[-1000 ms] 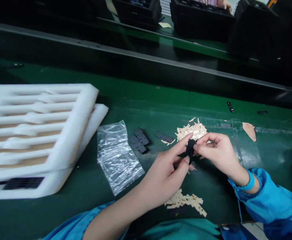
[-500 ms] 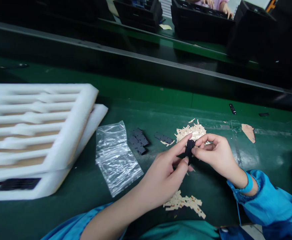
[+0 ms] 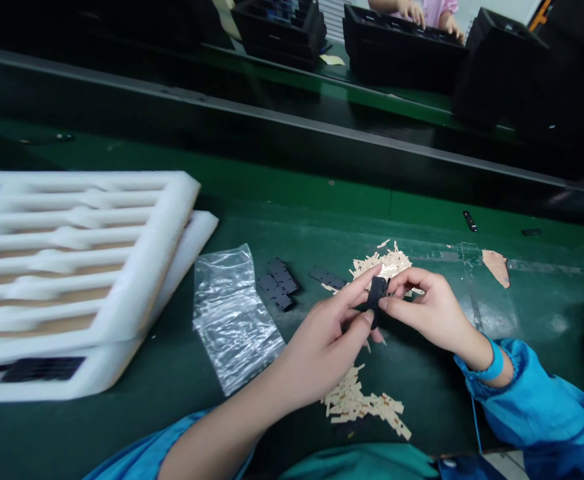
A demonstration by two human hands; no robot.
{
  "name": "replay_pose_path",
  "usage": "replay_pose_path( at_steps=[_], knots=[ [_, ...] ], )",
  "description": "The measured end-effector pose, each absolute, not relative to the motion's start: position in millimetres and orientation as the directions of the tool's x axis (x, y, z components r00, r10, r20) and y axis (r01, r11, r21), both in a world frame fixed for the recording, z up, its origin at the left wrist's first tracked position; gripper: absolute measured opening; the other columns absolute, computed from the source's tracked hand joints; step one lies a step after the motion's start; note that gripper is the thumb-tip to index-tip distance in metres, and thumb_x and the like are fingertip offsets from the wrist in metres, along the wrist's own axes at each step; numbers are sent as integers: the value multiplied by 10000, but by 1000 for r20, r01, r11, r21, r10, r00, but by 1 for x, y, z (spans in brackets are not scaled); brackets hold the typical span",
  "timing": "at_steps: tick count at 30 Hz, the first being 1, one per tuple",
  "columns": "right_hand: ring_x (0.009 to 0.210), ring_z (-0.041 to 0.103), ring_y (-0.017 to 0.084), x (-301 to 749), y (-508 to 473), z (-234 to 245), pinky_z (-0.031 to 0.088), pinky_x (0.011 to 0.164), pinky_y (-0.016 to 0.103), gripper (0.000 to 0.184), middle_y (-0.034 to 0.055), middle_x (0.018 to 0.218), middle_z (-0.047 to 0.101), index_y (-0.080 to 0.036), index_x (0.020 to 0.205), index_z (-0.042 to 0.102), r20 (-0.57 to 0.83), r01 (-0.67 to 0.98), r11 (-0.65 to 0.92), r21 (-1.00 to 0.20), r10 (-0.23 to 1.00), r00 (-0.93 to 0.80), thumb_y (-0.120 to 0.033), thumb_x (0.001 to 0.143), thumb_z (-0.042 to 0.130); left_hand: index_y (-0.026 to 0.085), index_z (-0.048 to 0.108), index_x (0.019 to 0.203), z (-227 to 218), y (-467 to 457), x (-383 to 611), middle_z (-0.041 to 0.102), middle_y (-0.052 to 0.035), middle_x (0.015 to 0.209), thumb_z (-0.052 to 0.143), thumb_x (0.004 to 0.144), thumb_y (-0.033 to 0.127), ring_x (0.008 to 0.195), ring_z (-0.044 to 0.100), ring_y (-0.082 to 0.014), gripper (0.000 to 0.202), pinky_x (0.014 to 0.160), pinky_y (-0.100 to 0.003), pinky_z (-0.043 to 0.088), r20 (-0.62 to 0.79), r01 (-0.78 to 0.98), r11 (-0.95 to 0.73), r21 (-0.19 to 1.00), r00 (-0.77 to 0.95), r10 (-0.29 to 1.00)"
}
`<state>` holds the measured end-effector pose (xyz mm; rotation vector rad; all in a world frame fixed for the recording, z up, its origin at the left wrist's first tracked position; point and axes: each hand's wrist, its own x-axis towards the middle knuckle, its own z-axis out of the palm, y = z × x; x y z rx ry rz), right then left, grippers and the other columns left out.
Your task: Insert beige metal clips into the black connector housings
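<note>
Between my two hands is a small flat black plastic piece (image 3: 377,293), held upright above the green table. My left hand (image 3: 335,333) pinches it from the left and below, with thumb and fingers closed on it. The thumb and forefinger of my right hand (image 3: 425,303) close on its right edge; whether they hold anything else is hidden. Just behind the hands lies a pile of small cream-coloured strips (image 3: 395,260). Nearer to me, a second pile of cream strips (image 3: 367,403) lies partly behind my left hand. More flat black pieces (image 3: 278,285) lie to the left.
A clear plastic bag (image 3: 235,313) lies left of the black pieces. White foam trays (image 3: 172,267) are stacked at the far left. Single black parts (image 3: 469,221) and a brown scrap (image 3: 496,268) lie at the right. Across a dark ledge (image 3: 292,117), another person's hands (image 3: 412,12) touch black bins (image 3: 402,50).
The black piece has turned slightly in my fingers, showing more of its flat face. Both hands have shifted a little left. The view has moved slightly.
</note>
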<state>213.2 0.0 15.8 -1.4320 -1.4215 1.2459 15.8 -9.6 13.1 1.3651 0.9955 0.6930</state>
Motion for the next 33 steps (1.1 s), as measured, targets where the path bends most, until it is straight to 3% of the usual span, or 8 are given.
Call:
replay_pose_path(
  at_steps=[6, 14, 19, 22, 24, 28, 33],
  knots=[
    [659, 674, 175, 212, -3, 22, 522, 641, 307, 155, 20, 693, 727, -209, 743, 690, -133, 144, -107, -984, 974, -185, -309, 840, 759, 175, 409, 1612, 12, -7, 16, 691, 17, 723, 437, 1069, 277, 664, 683, -156, 553, 692, -280, 557, -130, 133, 76, 988, 470, 873],
    [625, 609, 158, 213, -5, 26, 476, 591, 283, 223, 16, 673, 698, -205, 711, 695, -94, 178, -65, -982, 983, -161, -342, 880, 742, 200, 491, 1564, 8, -13, 21, 686, 5, 830, 486, 1064, 301, 637, 688, -138, 510, 682, -284, 579, -100, 83, 72, 994, 424, 900],
    [628, 553, 140, 220, -1, 24, 476, 556, 250, 305, 0, 702, 646, -204, 700, 701, -172, 96, -153, -984, 958, -230, -459, 827, 810, 195, 496, 1571, 9, -8, 17, 659, 5, 787, 567, 1047, 360, 539, 636, -113, 554, 588, -258, 552, -167, -101, 257, 961, 526, 834],
    [609, 530, 134, 222, 1, 22, 485, 527, 244, 400, 0, 711, 611, -203, 678, 681, -232, 61, -225, -972, 916, -326, -555, 803, 822, 199, 504, 1569, 9, -5, 15, 619, 19, 725, 624, 1022, 424, 444, 560, -85, 604, 463, -212, 462, -197, -222, 412, 884, 622, 758],
    [595, 513, 130, 221, 1, 21, 475, 521, 245, 436, 1, 697, 591, -200, 672, 673, -201, 65, -190, -980, 917, -344, -589, 841, 776, 201, 521, 1558, 9, -4, 16, 585, 31, 695, 645, 1008, 443, 413, 506, -68, 613, 418, -193, 402, -214, -269, 479, 836, 644, 735],
    [623, 507, 134, 217, -1, 21, 424, 523, 240, 337, -5, 703, 578, -203, 712, 693, -89, 154, -49, -987, 959, -267, -491, 843, 809, 195, 549, 1533, 7, -5, 19, 560, 43, 662, 672, 995, 449, 449, 504, -77, 607, 435, -187, 375, -228, -297, 456, 839, 570, 789],
    [626, 515, 138, 225, 3, 26, 427, 536, 252, 262, -3, 715, 602, -201, 761, 717, -116, 196, -66, -978, 961, -252, -425, 809, 845, 170, 570, 1502, 4, -2, 16, 540, 47, 668, 706, 975, 462, 440, 443, -58, 618, 447, -192, 324, -237, -313, 492, 813, 594, 769]
  ],
)
